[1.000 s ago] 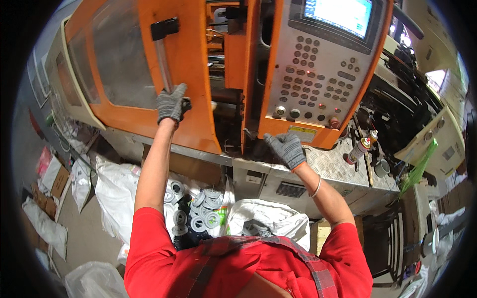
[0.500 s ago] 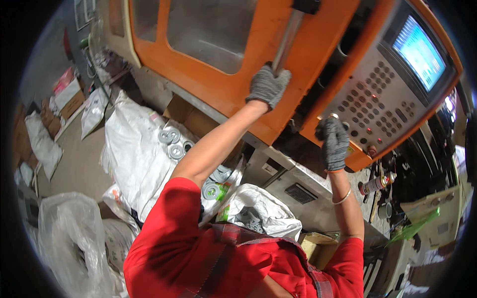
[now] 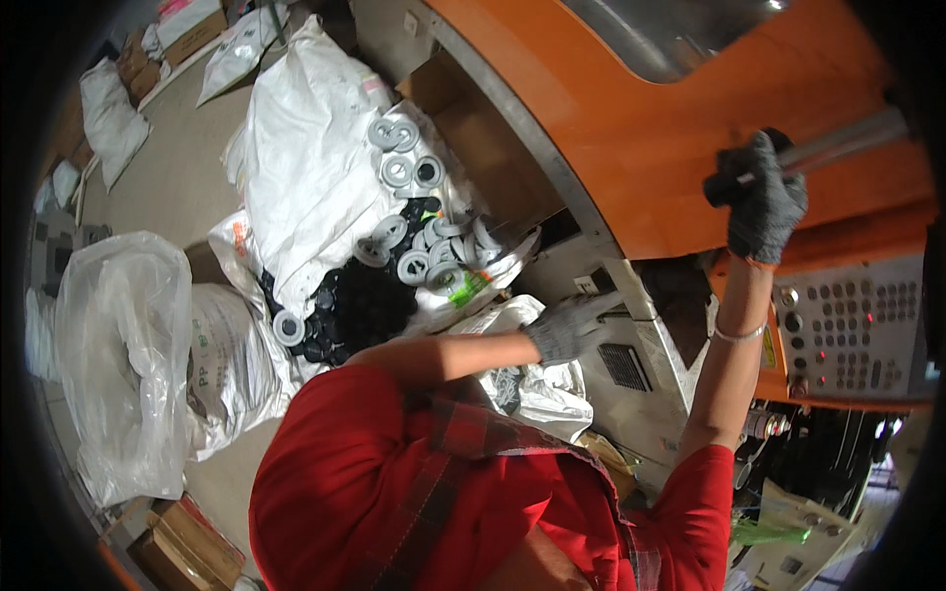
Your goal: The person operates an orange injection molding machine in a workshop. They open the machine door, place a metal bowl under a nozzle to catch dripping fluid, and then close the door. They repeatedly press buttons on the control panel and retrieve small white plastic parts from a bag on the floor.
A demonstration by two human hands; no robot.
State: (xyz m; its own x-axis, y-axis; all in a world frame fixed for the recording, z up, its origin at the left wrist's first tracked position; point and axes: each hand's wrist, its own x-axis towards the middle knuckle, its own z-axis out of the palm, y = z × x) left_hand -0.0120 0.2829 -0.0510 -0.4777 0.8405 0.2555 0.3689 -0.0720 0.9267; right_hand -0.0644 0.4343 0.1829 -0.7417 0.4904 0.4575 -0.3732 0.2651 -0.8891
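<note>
My right hand (image 3: 769,202), in a grey knitted glove, is closed around the metal door handle (image 3: 852,138) near its black end. The handle is fixed to the orange door (image 3: 631,177) of a large machine. Lower down, my left hand (image 3: 570,330), gloved alike, reaches rightward with its fingers stretched out and nothing visible in them. It hovers over an opened white sack (image 3: 562,399) holding small grey pieces, close to the machine's pale lower panel (image 3: 641,345). The keypad panel (image 3: 847,335) lies below my right hand, beside the forearm.
Grey plastic rings (image 3: 414,264) and black round parts (image 3: 365,305) lie on a large white sack (image 3: 305,148) to the left. A clear plastic bag (image 3: 118,345) stands farther left. Cardboard boxes (image 3: 483,148) sit against the machine and at the lower left.
My left hand has let go of the door handle and dropped toward the sack. My right hand has left the keypad panel and taken the handle. The view has swung down and left.
</note>
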